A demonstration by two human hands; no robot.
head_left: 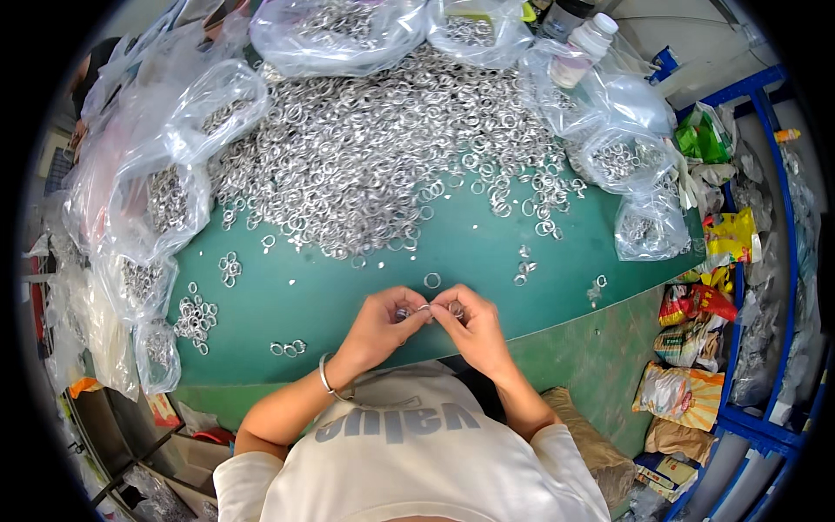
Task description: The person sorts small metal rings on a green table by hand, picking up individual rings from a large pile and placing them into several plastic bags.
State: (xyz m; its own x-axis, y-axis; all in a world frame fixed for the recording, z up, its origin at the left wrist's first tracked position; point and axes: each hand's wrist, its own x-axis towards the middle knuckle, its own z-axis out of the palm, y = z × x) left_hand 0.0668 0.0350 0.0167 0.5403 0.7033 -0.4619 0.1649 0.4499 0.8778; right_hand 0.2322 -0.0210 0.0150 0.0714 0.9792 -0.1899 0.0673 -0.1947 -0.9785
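Note:
My left hand (383, 329) and my right hand (472, 326) meet near the front edge of the green table. Their fingertips pinch a small silver metal ring (424, 306) between them. More silver rings (403, 314) show in the curled fingers of my left hand, and some also seem tucked in my right. Just beyond the fingertips, a single ring (432, 280) lies flat on the table. A broad pile of silver rings (348, 157) spreads across the far half. To the left sit a small heap of rings (197, 322) and a short cluster (288, 348).
Clear plastic bags holding rings, such as one at the left (156, 196) and one at the right (642, 228), line the table (365, 291). A white bottle (587, 48) stands at the far right. Colourful packages (683, 393) fill a blue-framed rack (758, 424) beyond the right edge.

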